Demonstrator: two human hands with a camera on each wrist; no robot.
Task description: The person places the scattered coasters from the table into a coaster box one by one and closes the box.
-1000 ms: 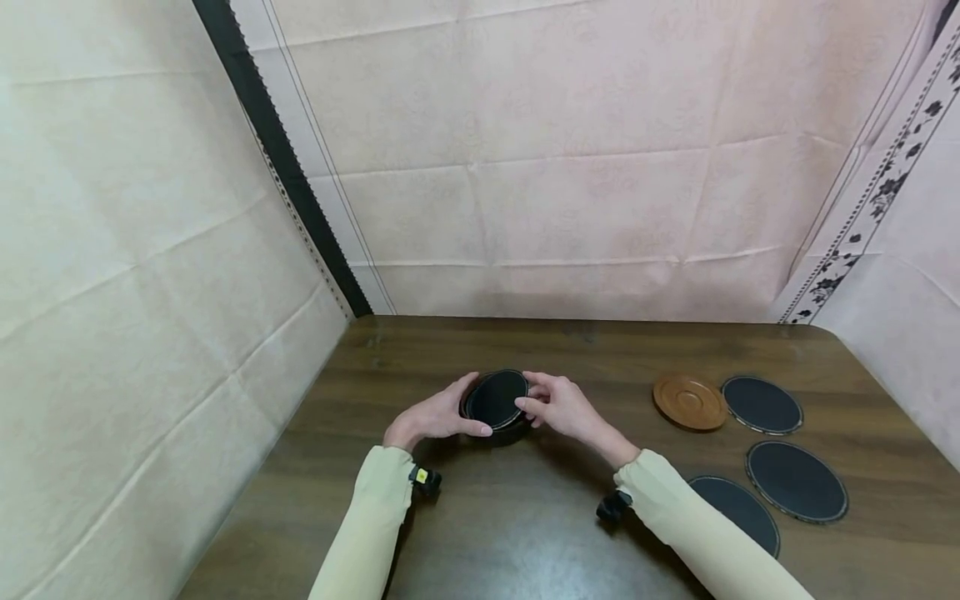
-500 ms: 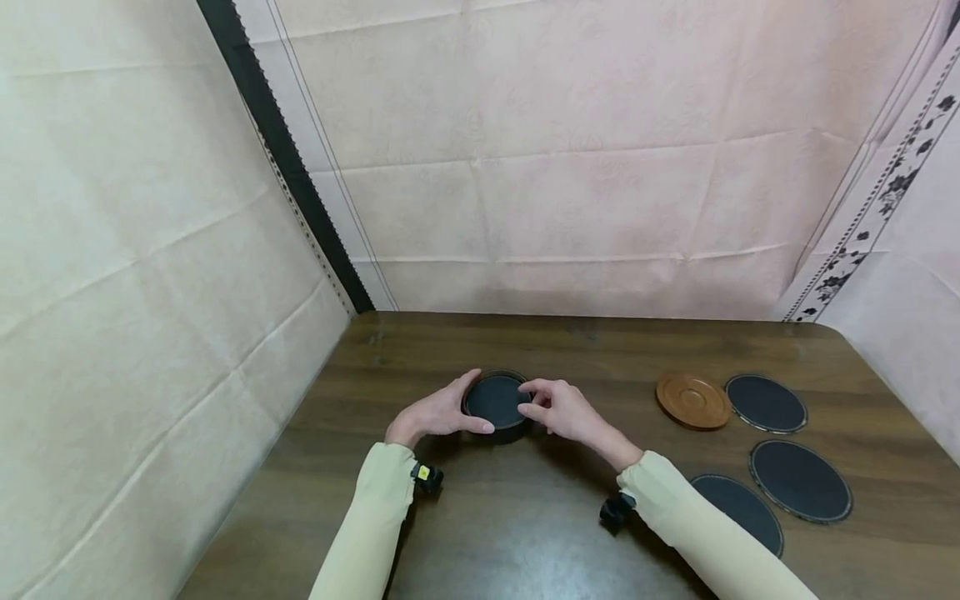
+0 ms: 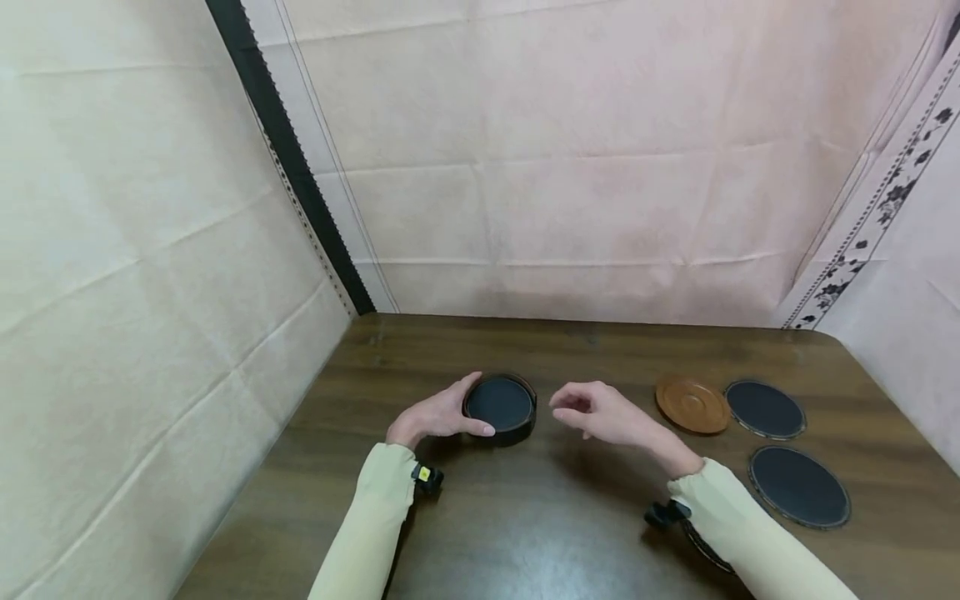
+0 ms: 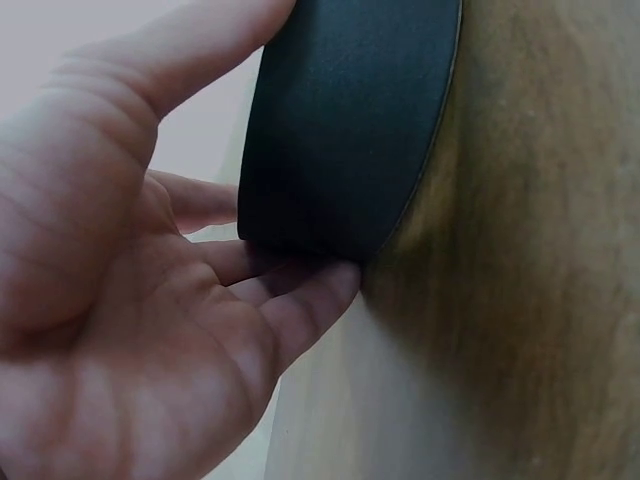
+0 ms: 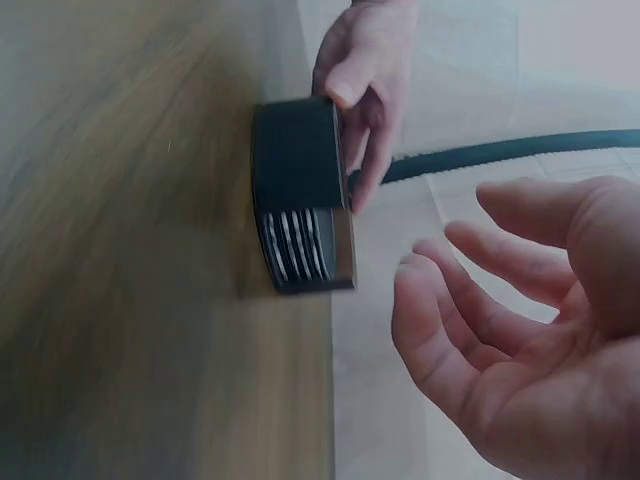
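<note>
On the wood-grain counter (image 3: 450, 542): round black coaster holder (image 5: 298, 155), side notch showing edges of stacked coasters (image 5: 296, 245). At holder's left, left hand (image 3: 437, 417) grasping its wall. Just right of holder, apart from it, right hand (image 3: 609, 413) released, fingers loosely bent. Well right of holder: brown ringed disc (image 3: 692, 404), loose black coasters (image 3: 799, 487).

Black covers the round holder (image 3: 515, 433) in the left hand (image 3: 438, 414), its top disc (image 3: 498, 402) dark blue-grey, its side opening (image 5: 294, 246) striped pale and dark. Right of the right hand (image 3: 603, 412) sit a ringed orange-brown disc (image 3: 692, 405) and dark blue-grey coasters (image 3: 799, 487) with pale-edged rims. Pale yellow-green sleeves (image 3: 367, 517) meet both hands. Beneath them, the table (image 3: 525, 533) shows brown wood grain; ahead, cream cloth (image 3: 562, 167) carries a black strip (image 3: 300, 158) leftward and a black-flowered white band (image 3: 892, 196) rightward.
</note>
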